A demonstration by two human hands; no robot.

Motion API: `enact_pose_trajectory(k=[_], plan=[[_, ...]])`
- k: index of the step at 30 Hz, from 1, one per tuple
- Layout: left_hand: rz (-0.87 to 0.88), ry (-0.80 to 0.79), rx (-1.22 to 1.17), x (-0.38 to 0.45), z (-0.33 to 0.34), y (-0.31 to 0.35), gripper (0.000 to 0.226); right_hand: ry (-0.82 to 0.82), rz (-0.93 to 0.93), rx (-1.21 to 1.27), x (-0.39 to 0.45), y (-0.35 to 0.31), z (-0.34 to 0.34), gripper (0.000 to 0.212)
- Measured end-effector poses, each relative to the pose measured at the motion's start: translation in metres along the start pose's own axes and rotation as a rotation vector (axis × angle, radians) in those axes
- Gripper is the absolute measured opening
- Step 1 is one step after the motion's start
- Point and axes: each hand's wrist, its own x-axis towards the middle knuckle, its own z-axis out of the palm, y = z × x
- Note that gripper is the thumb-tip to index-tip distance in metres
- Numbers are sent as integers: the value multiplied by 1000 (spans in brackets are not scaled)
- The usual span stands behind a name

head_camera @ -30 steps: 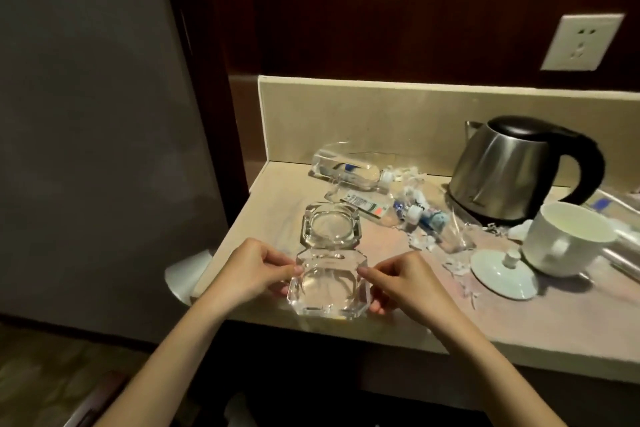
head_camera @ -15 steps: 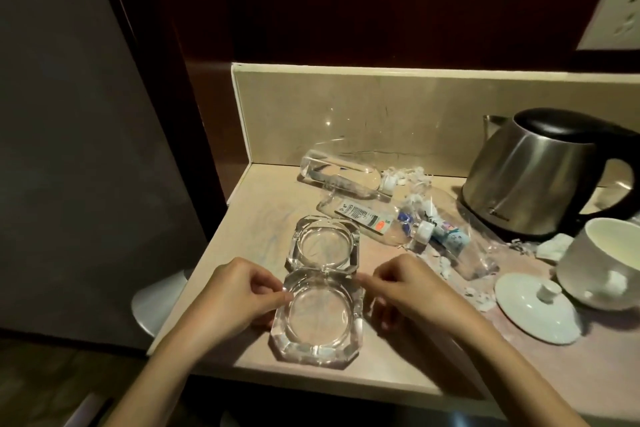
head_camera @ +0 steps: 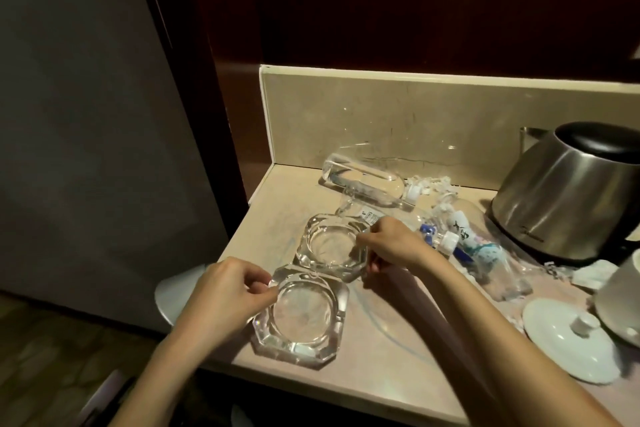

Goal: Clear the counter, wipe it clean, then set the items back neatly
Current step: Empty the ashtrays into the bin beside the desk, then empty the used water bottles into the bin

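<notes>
Two glass ashtrays sit touching on the counter (head_camera: pixel 398 367) near its left edge: the near ashtray (head_camera: pixel 300 321) pinched at its left rim by the left hand (head_camera: pixel 227 295), the far ashtray (head_camera: pixel 331 245) gripped at its right rim by the right hand (head_camera: pixel 393 243), with toppled plastic bottles (head_camera: pixel 367 184) beyond.

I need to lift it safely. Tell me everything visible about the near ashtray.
The near ashtray is thick clear glass, square with cut corners and a round bowl, with notches in its rim. It sits flat at the counter's front edge, looks empty, and touches the far ashtray. The left hand pinches its left rim.
</notes>
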Motion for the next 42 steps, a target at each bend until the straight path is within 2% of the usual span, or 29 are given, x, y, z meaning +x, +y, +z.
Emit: enact_pose_trajectory(k=[4, 7, 14, 19, 25, 29, 31, 34, 37, 40, 42], plan=[[-6, 46, -11, 5, -10, -9, 10, -15, -15, 118, 15, -20, 6, 27], [-7, 9, -4, 13, -14, -15, 15, -4, -21, 100, 33, -33, 17, 23], [-59, -3, -9, 35, -14, -17, 11, 3, 46, 154, 64, -52, 38, 25], [-57, -3, 84, 49, -13, -10, 10, 25, 35, 94, 71, -55, 46, 30], [-35, 71, 225, 54, -7, -8, 11, 115, -110, -106, 38, -47, 24, 34], [-6, 38, 409, 53, -11, 1, 17, 111, -170, 16, -8, -27, -18, 26], [30, 69, 463, 56, -15, 11, 16, 113, -156, 35, -29, -15, -41, 23], [108, 149, 389, 65, -20, 33, 25, 153, -160, 38, -55, 1, -68, 20], [291, 171, 273, 78, -7, 65, 25, 259, -161, 42, -76, 17, -88, 22], [549, 51, 189, 87, 30, 100, 43, 275, -104, 23, -91, 32, -94, 23], [702, -25, 251, 94, 54, 116, 58, 258, -85, 8, -99, 41, -95, 23]])
